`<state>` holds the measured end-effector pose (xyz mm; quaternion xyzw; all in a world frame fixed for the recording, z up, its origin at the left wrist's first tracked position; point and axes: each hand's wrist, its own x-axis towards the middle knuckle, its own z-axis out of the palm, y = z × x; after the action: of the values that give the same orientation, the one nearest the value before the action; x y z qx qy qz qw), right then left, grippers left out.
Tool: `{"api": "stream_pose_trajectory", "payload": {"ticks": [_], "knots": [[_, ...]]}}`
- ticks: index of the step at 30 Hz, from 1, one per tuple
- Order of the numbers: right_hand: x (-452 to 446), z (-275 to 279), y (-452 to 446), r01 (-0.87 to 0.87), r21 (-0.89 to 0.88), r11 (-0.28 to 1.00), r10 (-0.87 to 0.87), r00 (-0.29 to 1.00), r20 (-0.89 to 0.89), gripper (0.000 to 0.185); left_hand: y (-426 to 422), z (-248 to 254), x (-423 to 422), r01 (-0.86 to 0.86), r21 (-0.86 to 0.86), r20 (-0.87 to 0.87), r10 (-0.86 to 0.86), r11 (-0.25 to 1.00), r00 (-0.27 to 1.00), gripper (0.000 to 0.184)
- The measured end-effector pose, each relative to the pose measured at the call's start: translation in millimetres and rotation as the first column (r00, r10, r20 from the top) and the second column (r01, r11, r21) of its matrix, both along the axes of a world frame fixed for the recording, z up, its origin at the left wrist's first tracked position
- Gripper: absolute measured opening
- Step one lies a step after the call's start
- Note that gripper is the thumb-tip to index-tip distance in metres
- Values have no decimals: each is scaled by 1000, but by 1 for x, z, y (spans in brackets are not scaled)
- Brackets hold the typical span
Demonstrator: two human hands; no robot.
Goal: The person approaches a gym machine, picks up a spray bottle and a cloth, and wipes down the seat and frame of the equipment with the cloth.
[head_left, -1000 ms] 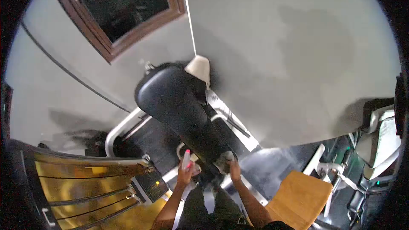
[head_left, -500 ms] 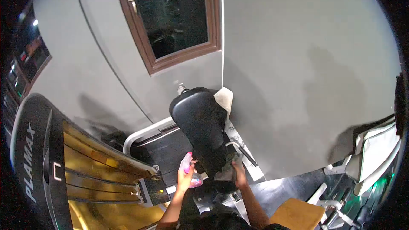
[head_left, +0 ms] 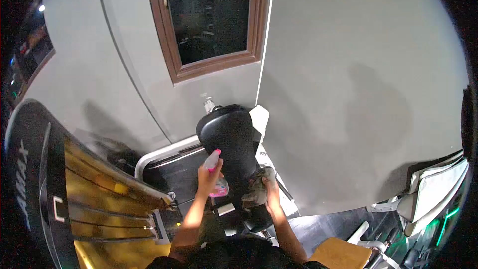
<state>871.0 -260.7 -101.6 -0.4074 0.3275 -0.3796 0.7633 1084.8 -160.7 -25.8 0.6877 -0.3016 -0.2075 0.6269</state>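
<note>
Here's my left hand (head_left: 207,179), curled round the neck of the spray bottle (head_left: 219,188) over the black bench (head_left: 226,129); pink shows low in its see-through body. My right hand (head_left: 271,189) clutches a crumpled cloth (head_left: 255,188) at the bench's near end.

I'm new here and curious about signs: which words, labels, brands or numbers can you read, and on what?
"AMAX": pale lettering running up the dark machine panel at the far left; anything before the A is too blurred to read.
Spray bottle: no readable text.
Small yellow mark near the machine's cables: too small to read.
No other text or numbers can be made out.
</note>
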Motion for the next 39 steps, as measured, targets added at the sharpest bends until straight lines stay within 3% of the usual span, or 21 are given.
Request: {"api": "stream_pose_trajectory", "payload": {"ticks": [1, 3, 6, 15, 21, 23, 27, 29, 30, 32, 39], "knots": [[4, 11, -3, 44, -46, 998, -48, 995, -89, 55, -11, 3, 10, 15, -5, -7, -15, 1000, 1000, 47], [14, 32, -6, 96, -36, 995, -99, 990, -95, 52, -35, 9, 32, 14, 177, -43, -6, 984, 999, 48], [18, -14, -28, 108, 65, 992, -106, 993, -45, 54, -67, -4, 73, 115, 117, 17, -117, 986, 993, 49], [104, 28, -20, 419, -15, 908, -409, 879, -247, 60, -135, -10, 153, 331, 234, 119, -364, 914, 924, 41], [149, 24, -7, 477, -39, 878, -473, 854, -215, 59, -153, 6, 177, 455, 333, 101, -510, 826, 854, 38], [166, 52, 1, 515, -3, 857, -506, 841, -190, 54, -159, 6, 183, 487, 194, -26, -492, 852, 870, 41], [172, 32, 7, 570, 43, 821, -563, 819, -107, 52, -172, -6, 201, 544, 245, -70, -545, 803, 836, 43], [172, 27, 10, 572, 30, 820, -557, 809, -188, 53, -175, -11, 205, 563, 210, -98, -556, 799, 825, 41], [183, 42, 11, 614, -5, 789, -611, 784, -110, 52, -176, -12, 206, 580, 174, -168, -557, 796, 814, 40], [182, 28, 12, 620, 17, 784, -613, 779, -131, 50, -177, -14, 208, 600, 140, -278, -550, 788, 787, 36], [201, 42, 13, 624, -14, 782, -617, 771, -158, 41, -179, -30, 215, 637, -66, -376, -611, 768, 697, 38]]}}
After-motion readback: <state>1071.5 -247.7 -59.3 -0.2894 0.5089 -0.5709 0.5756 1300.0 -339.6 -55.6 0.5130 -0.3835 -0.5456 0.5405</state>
